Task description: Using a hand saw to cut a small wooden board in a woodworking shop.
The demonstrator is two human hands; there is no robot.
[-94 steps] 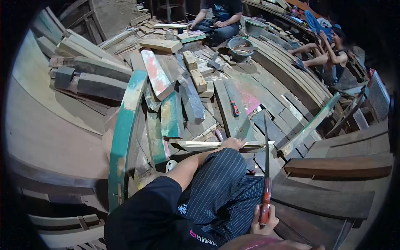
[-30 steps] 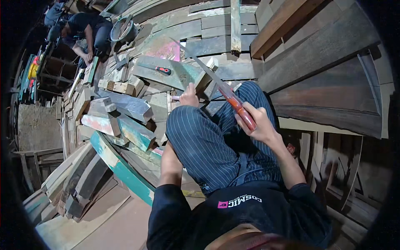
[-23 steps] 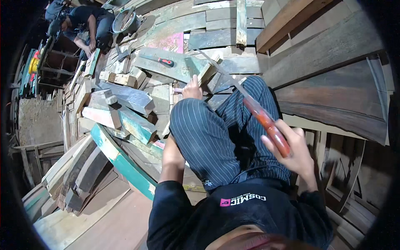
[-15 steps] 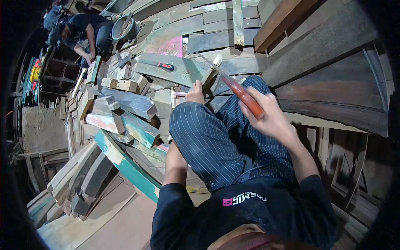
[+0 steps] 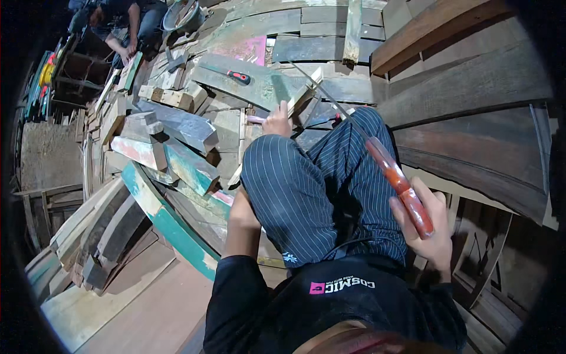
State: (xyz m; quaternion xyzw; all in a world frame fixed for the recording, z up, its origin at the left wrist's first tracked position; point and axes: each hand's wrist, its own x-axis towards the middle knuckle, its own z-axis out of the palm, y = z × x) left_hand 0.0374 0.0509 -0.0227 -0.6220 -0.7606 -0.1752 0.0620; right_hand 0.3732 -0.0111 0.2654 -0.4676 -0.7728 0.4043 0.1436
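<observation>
My right hand point(image 5: 429, 227), at the right beside my knee, is wrapped round the glossy red-brown handle of a long, narrow-bladed tool point(image 5: 340, 109). Its thin blade slants up and left, across a short pale piece of wood point(image 5: 305, 94) in the view. I see the blade nearly edge-on, so I cannot tell whether it is a saw or a knife. Beyond my left knee, my left hand point(image 5: 277, 122) is closed at the near end of that wood, its fingers partly hidden. A wide grey-green board point(image 5: 236, 79) lies just beyond, with a red-and-black-handled tool point(image 5: 239, 77) on it.
Wood offcuts point(image 5: 183, 127) pile up at the left, beside a curved teal-painted piece point(image 5: 171, 227). Dark planks point(image 5: 471, 88) stand along the right. Another person point(image 5: 127, 35) works at the far left near a bucket point(image 5: 184, 17). A pink sheet point(image 5: 253, 50) lies ahead.
My right hand has drawn the tool back toward my body and to the right, so the blade reaches less far ahead. My left hand stays at the wood. The view has shifted slightly.
</observation>
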